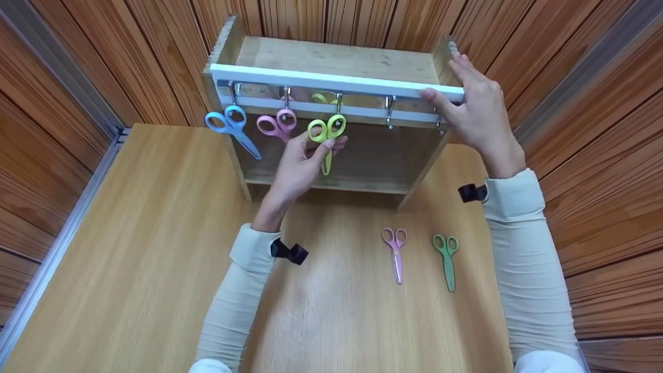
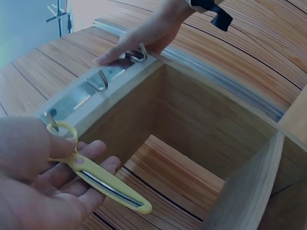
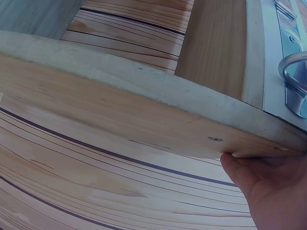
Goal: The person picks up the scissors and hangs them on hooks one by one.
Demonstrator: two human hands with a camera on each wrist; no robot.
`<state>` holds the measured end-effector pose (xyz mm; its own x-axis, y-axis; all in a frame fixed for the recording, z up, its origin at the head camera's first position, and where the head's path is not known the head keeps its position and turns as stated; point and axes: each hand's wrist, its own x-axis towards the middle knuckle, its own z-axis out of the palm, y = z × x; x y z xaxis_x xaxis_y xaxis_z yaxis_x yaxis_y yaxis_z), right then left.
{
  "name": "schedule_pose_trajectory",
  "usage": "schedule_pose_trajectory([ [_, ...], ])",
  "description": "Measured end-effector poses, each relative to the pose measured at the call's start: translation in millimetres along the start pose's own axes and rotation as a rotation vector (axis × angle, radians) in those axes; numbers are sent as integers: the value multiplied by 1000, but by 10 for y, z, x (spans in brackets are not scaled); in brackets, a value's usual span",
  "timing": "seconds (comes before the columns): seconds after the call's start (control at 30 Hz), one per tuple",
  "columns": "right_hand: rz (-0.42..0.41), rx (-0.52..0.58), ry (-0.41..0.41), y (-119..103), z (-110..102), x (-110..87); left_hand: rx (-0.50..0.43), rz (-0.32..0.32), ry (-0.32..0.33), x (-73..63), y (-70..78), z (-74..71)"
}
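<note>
A pair of yellow-green scissors with round plastic handle loops (image 1: 327, 134) is being held by the left hand (image 1: 300, 166), the thumb being pressed at the handles and the fingers being kept partly curled beneath the blades. One handle loop is being positioned right at the third silver metal hook (image 1: 339, 103) of a white rail with a shiny metal strip (image 1: 321, 77); whether any weight is being borne by that hook cannot be told. The blades are being pointed downward in front of an open-fronted wooden shelf unit (image 1: 336, 57), across whose upper front the rail is being carried.

The unit's right front corner is being braced by the right hand (image 1: 481, 106), its fingers being held extended along the outer side panel while its thumb is being laid on the rail's end.

To the left of the yellow-green pair, a pair of blue scissors (image 1: 234, 129) is being supported by the first hook and a pair of pink scissors (image 1: 280, 130) by the second. On the light wood-grain surface (image 1: 171, 233), a slim pair of pinkish-purple scissors (image 1: 397, 261) and a pair of green scissors (image 1: 448, 261) are being left lying side by side, well apart from the hands.
</note>
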<state>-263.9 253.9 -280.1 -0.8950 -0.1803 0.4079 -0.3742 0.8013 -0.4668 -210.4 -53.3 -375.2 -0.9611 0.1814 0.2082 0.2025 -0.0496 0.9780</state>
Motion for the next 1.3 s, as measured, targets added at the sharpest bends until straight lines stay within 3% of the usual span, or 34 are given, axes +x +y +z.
schedule_pose_trajectory([
  [0.27, -40, 14, 15, -13, 8, 21, 33, -4, 5, 16, -35, -43],
  [0.57, -24, 16, 8, -22, 11, 21, 118, 5, 81, -28, -52, -78],
  [0.77, -7, 32, 4, -17, 24, 14, 158, -10, 66, -113, -62, -113],
  [0.97, 6, 65, 9, 7, 19, -19, 251, -70, 68, -240, -51, -131],
  [1.1, 10, 152, 18, 15, -35, -49, 364, -106, 99, -354, 5, -144],
  [1.3, 122, 362, 47, -26, -113, -208, 538, -98, 147, -498, 191, -212],
])
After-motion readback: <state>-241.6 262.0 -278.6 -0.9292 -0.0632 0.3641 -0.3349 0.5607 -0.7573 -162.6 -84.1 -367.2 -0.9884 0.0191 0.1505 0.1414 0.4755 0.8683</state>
